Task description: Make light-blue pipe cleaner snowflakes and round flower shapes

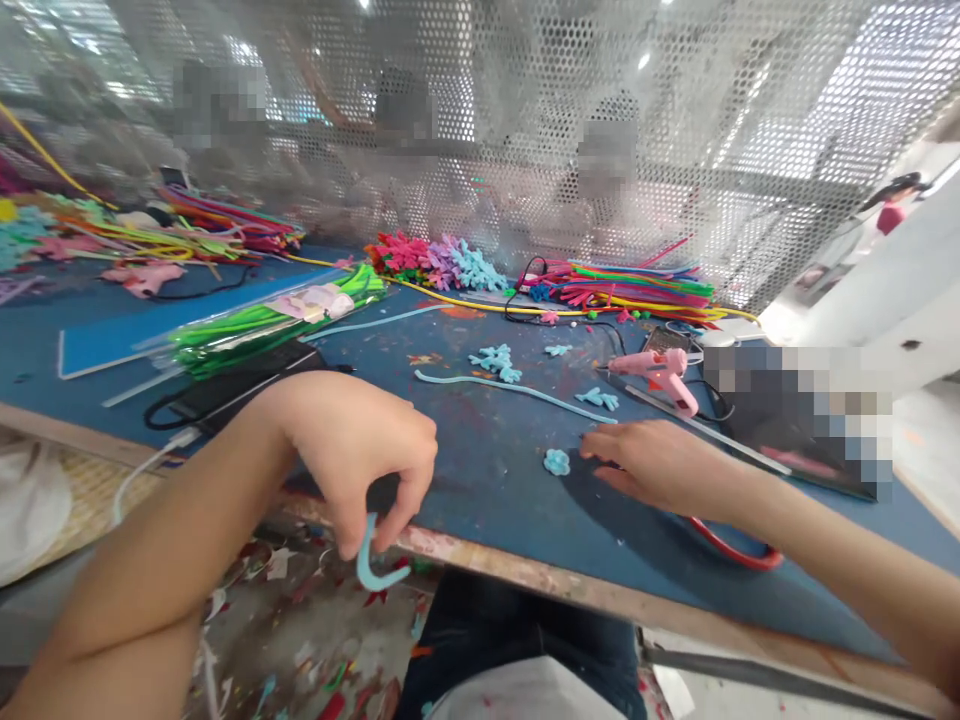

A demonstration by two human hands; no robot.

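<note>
My left hand (367,450) is just over the table's front edge. Its thumb and fingertips pinch a short light-blue pipe cleaner (370,572) bent into a hook. Over on the right, my right hand (652,462) is low above the blue tabletop, fingers stretched out and apart. A small light-blue pipe-cleaner flower (556,461) lies just left of its fingertips. One end of a long light-blue pipe cleaner (510,386) reaches the back of that hand; whether they touch I cannot tell. Under my right forearm shows a red looped handle (739,552), partly hidden.
Light-blue sprigs (495,361) lie mid-table. A pink glue gun (660,375) rests at right beside a dark tablet-like slab (802,420). Bagged green pipe cleaners (255,325) lie left, coloured bundles (630,285) at the back. Behind stands a perforated metal screen (510,120).
</note>
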